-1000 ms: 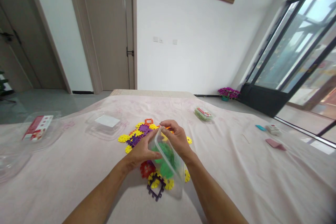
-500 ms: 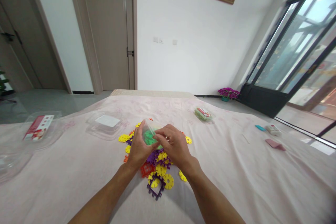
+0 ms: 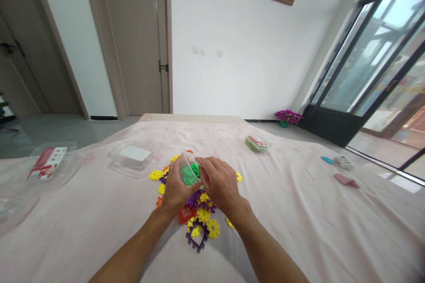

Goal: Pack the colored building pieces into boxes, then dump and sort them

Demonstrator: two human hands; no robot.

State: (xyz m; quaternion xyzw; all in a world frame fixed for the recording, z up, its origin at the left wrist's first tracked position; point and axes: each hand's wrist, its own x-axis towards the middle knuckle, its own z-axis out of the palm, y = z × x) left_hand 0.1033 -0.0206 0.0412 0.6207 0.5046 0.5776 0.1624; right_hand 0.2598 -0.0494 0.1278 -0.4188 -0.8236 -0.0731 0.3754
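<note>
A clear plastic bag (image 3: 183,164) with green plastic pieces (image 3: 189,175) inside is held up over the pile. My left hand (image 3: 175,189) grips its left side, thumb along the lower edge. At the right edge of its mouth, my right hand (image 3: 219,182) is closed with bent fingers on the plastic; its fingertips are partly hidden. Under both hands lies a heap of toy connector pieces: yellow notched discs (image 3: 213,228), a dark purple square frame (image 3: 198,235) and orange-red lattice pieces (image 3: 186,215). My hands cover part of the heap.
Clear plastic containers (image 3: 133,166) rest on the pink tablecloth (image 3: 285,221) at left. A lidded box of green pieces (image 3: 256,143) stands at back right. Further right are a blue item (image 3: 327,160), a small white box (image 3: 343,162) and a pink cloth (image 3: 346,180).
The mouth of the bag has parted wider, and the green pieces show more clearly. My right hand has shifted from a fingertip pinch on the bag's edge to its right side.
</note>
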